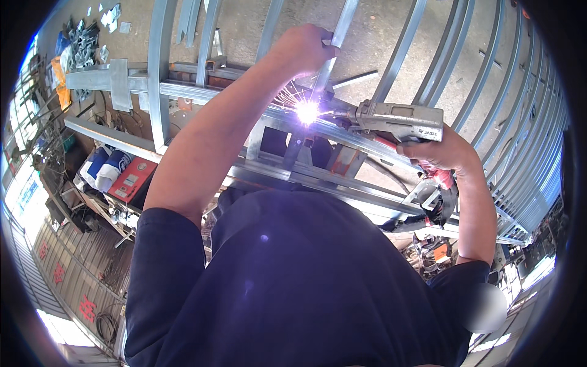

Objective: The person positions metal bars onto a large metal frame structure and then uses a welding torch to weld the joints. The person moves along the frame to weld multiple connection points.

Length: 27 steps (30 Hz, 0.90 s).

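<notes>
My right hand is wrapped round the handle of a grey metal welding gun, whose tip points left. At that tip a bright white-violet arc throws sparks up and to the left. My left hand is closed on a galvanized steel bar beyond the arc. The bar's near end meets a long crosswise steel rail close to the glare. The glare hides the joint itself. Part of the left fingers is turned out of sight behind the bar.
Several parallel steel bars stretch away on the right. A red-topped box stands at left beside blue-and-white packages. Metal scraps and an orange cloth lie at the far left. A loose strip rests on the floor.
</notes>
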### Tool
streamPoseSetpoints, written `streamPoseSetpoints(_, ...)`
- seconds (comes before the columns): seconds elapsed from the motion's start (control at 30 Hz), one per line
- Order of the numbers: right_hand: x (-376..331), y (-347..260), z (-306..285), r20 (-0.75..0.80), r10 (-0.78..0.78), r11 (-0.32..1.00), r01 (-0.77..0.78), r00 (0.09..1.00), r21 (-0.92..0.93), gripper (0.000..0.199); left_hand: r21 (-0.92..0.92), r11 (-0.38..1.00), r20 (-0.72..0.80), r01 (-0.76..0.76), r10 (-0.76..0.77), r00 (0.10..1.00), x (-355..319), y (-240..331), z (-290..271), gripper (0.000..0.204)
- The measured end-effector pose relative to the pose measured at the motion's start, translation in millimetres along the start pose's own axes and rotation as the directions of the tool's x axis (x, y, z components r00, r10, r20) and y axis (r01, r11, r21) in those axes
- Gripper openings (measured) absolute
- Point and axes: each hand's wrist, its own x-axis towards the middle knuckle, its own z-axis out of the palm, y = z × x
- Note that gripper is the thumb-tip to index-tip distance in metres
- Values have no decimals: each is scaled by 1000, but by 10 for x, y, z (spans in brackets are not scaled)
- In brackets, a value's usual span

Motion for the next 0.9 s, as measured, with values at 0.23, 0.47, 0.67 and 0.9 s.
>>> streamPoseSetpoints(0.23, -18, 58, -1, -42, -24, 1000, 24, 999, -2, 65, -22, 1000, 6, 9, -8, 1000, 6, -11, -1, 56)
streamPoseSetpoints(0.47, -53, 49, 1, -61, 3, 1000, -4, 998, -14, 66, -21, 1000, 13, -4, 4, 1000, -4, -11, -19, 55)
streamPoseSetpoints(0.67, -56, 92, -15, -39, -18, 1000, 18, 999, -17, 69, -47, 999, -22, -19, 18, 1000, 16, -57, 33, 50)
streamPoseSetpoints(0.9, -368, 205, -119, -127, 17, 998, -9, 992, 66, 56, 124, 991, -111, -58, 72, 991, -13, 22, 33, 50)
